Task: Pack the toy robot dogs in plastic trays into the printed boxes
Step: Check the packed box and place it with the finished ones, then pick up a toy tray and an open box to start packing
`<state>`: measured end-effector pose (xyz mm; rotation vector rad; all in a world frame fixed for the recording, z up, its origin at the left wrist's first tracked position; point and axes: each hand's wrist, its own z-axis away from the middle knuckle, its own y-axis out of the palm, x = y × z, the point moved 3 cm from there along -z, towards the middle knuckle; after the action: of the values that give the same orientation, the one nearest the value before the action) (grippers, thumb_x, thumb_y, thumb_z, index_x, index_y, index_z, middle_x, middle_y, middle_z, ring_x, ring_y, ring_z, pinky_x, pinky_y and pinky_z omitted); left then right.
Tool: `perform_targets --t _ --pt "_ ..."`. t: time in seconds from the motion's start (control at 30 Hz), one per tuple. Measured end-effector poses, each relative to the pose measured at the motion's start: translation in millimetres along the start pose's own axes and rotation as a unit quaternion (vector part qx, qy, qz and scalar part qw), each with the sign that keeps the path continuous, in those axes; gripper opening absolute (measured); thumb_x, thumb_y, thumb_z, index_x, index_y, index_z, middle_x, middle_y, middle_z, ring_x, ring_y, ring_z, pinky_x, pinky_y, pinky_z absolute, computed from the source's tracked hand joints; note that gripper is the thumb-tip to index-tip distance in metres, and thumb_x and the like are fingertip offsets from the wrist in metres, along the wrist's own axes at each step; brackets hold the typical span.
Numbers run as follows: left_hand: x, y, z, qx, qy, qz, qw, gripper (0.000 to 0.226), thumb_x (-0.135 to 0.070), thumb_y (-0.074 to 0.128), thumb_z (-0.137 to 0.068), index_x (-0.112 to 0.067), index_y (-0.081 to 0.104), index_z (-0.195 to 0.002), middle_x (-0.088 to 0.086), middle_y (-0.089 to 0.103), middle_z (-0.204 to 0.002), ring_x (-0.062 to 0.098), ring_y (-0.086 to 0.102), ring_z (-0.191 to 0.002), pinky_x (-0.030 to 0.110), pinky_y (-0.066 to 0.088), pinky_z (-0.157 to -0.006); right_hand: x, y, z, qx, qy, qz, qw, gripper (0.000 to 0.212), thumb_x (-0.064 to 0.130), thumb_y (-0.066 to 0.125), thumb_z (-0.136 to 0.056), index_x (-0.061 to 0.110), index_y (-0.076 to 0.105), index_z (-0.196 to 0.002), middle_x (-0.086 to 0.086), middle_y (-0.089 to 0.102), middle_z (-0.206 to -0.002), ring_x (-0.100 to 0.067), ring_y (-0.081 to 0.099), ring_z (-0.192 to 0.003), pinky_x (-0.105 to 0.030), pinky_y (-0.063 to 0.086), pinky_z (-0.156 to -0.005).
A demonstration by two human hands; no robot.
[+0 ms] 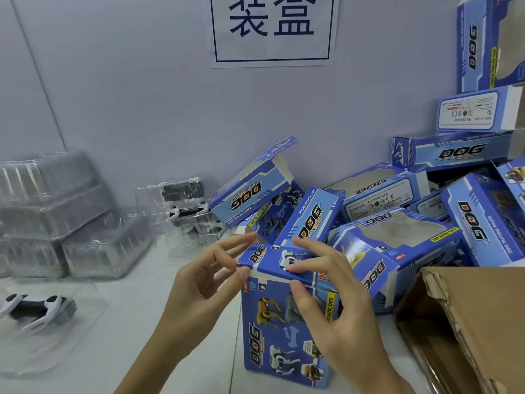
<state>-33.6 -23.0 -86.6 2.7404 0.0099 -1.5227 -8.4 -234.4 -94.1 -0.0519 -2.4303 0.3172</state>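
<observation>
I see one printed box (281, 331) standing upright on the white bench (119, 322), near centre, its top flap (279, 265) folded down over the opening. Left hand (199, 291) is at the flap's left corner: thumb and forefinger pinch the edge there, the other fingers spread out above it. Right hand (335, 311) grasps the box's upper right: thumb pressed on the front face just under the flap, forefinger lying on top of the flap, remaining fingers curled round the right side.

Behind it, an open box (252, 191) leans tilted against the wall (142, 95) with its lid flap up. A loose heap of more printed boxes (426, 220) fills the far right, some stacked up the wall. A brown cardboard carton (466, 322) sits at the near right edge, flap torn.

Left side: a toy robot dog in a clear tray (37, 308) lies flat on the bench, near left, well apart from the hands. Two more trayed dogs (184, 206) are stacked further back, just left of the open box. A stack of empty clear trays (62, 217) sits far left against the wall.

A paper sign (272, 29) with two large characters hangs on the wall above.
</observation>
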Motion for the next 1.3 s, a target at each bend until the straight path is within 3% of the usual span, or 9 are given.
perform_targets --t 0.17,0.27,0.4,0.63,0.73,0.83,1.03,1.17,1.3 --pt "15.4 12.3 1.2 -0.009 -0.022 0.085 0.996 0.041 -0.041 0.079 -0.092 -0.007 0.055 -0.091 0.004 0.051 -0.158 0.034 0.052 -0.143 0.059 0.057 -0.096 24.9 -2.5 -23.8 0.038 -0.010 0.207 0.978 0.025 0.061 0.056 -0.092 0.037 0.055 -0.085 0.025 0.066 -0.107 0.002 0.062 -0.110 -0.051 0.036 -0.115" --pt "23.7 13.2 2.6 0.011 -0.016 0.070 0.997 0.032 -0.033 0.072 -0.099 -0.010 0.051 -0.099 0.008 0.055 -0.153 0.038 0.057 -0.135 0.063 0.051 -0.100 36.3 1.8 -47.4 0.152 0.000 0.217 0.964 0.025 0.066 0.058 -0.091 0.044 0.060 -0.102 0.031 0.060 -0.123 0.005 0.057 -0.119 -0.037 0.049 -0.104" --pt "24.5 10.6 3.0 0.038 -0.024 0.057 0.997 0.033 -0.020 0.081 -0.092 -0.015 0.049 -0.102 0.014 0.062 -0.136 0.037 0.062 -0.122 0.058 0.057 -0.097 34.8 12.7 -68.6 0.320 0.031 0.151 0.935 0.035 0.046 0.064 -0.100 0.057 0.058 -0.132 0.030 0.057 -0.134 0.009 0.050 -0.128 -0.029 0.045 -0.109" --pt "18.8 6.7 0.0 0.054 -0.011 0.030 0.998 0.028 -0.019 0.082 -0.090 -0.020 0.054 -0.096 0.015 0.059 -0.147 0.035 0.061 -0.130 0.054 0.055 -0.098 27.0 6.1 -70.5 0.341 0.043 0.162 0.925 0.036 0.041 0.064 -0.101 0.062 0.061 -0.130 0.032 0.054 -0.140 0.015 0.045 -0.131 -0.014 0.038 -0.105" --pt "17.6 4.7 0.9 0.057 -0.010 0.028 0.998 0.027 -0.022 0.083 -0.089 -0.021 0.056 -0.096 0.014 0.057 -0.151 0.039 0.055 -0.137 0.069 0.048 -0.103 32.8 10.2 -65.1 0.336 0.051 0.178 0.923 0.040 0.040 0.061 -0.103 0.068 0.054 -0.131 0.045 0.046 -0.141 0.012 0.044 -0.136 -0.030 0.045 -0.112" --pt "18.1 4.4 1.6 0.065 -0.011 0.019 0.998 0.031 -0.022 0.082 -0.090 -0.022 0.053 -0.099 0.014 0.056 -0.151 0.039 0.054 -0.138 0.071 0.046 -0.104 37.7 14.7 -55.0 0.328 0.040 0.243 0.912 0.041 0.046 0.049 -0.106 0.076 0.041 -0.133 0.053 0.030 -0.147 0.011 0.025 -0.149 -0.042 0.032 -0.123" --pt "19.2 7.4 0.5 0.066 -0.003 -0.005 0.998 0.052 -0.023 0.082 -0.090 -0.027 0.041 -0.122 0.009 0.054 -0.152 0.038 0.051 -0.141 0.061 0.052 -0.105 39.4 18.0 -32.7 0.341 -0.002 0.396 0.852 0.049 0.053 0.012 -0.108 0.065 0.005 -0.154 0.041 -0.006 -0.162 0.012 -0.020 -0.150 -0.027 -0.005 -0.129" --pt "17.9 7.9 0.6 0.075 -0.002 -0.017 0.997 0.043 -0.026 0.080 -0.093 -0.025 0.045 -0.117 0.009 0.051 -0.156 0.037 0.050 -0.143 0.068 0.049 -0.104 38.5 17.9 -28.5 0.324 -0.021 0.397 0.858 0.052 0.049 0.009 -0.106 0.061 0.002 -0.156 0.033 -0.003 -0.166 0.008 -0.016 -0.152 -0.032 0.002 -0.130" --pt "16.0 6.2 1.0 0.076 -0.010 -0.005 0.997 0.037 -0.026 0.080 -0.093 -0.024 0.048 -0.112 0.008 0.051 -0.156 0.038 0.051 -0.141 0.068 0.049 -0.104 38.2 19.7 -24.7 0.267 -0.062 0.417 0.866 0.060 0.034 0.064 -0.097 0.043 0.046 -0.153 0.016 0.043 -0.160 -0.009 0.033 -0.152 -0.048 0.043 -0.117"
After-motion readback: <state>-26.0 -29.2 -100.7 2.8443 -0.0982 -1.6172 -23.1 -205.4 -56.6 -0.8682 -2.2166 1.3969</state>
